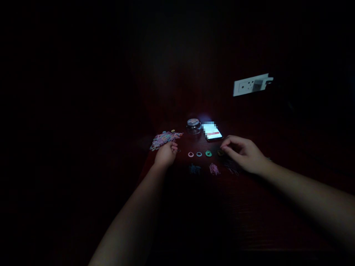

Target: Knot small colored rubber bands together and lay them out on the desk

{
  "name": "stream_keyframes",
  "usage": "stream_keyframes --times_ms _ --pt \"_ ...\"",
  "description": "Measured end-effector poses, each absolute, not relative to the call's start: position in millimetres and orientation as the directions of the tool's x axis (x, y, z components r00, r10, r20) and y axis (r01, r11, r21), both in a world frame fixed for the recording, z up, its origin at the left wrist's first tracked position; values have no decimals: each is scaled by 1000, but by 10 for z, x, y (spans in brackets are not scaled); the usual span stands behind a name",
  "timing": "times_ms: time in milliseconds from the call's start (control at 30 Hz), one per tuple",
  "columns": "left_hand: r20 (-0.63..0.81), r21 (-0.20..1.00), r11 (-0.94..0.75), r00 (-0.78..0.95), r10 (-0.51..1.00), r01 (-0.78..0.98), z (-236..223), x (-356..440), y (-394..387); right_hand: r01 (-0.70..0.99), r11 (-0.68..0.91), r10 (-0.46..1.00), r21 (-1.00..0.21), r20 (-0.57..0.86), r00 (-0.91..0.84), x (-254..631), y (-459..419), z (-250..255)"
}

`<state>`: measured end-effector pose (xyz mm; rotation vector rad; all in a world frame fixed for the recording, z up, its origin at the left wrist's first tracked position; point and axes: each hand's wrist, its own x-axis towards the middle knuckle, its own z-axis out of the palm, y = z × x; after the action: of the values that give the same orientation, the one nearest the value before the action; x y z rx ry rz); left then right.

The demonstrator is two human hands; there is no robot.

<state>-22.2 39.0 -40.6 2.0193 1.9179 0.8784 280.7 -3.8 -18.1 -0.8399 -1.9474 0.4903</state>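
Note:
My left hand (pixel 165 154) rests at the near edge of a loose pile of small coloured elastic bands (pixel 162 139), its fingers curled in; what they hold, if anything, cannot be made out. My right hand (pixel 246 152) has thumb and forefinger pinched together beside a dim yellowish ring of bands (pixel 220 152). Anything in that pinch is too small to see. Left of it, in a row, lie a green ring (pixel 208 153), a blue ring (pixel 199 154) and a pink ring (pixel 190 154). Nearer me are bunches of thin bands: blue (pixel 195 169), pink (pixel 214 169) and a shadowed one (pixel 232 168).
A lidded clear jar (pixel 193 126) stands behind the rows. To its right lies a phone (pixel 213 131) with a lit screen. A white power socket (pixel 251 85) with a plug is on the wall. The dark reddish table (pixel 249 214) is dimly lit.

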Motion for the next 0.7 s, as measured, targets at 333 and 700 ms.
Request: stream_keyframes --times_ms 333,700 --pt "293 562 -137 -41 955 815 -407 -232 398 337 675 738 -657 583 -341 2807 -35 -190" --pt "415 614 -280 1 910 738 -407 -186 427 358 662 749 -659 555 -362 2802 -23 -212"
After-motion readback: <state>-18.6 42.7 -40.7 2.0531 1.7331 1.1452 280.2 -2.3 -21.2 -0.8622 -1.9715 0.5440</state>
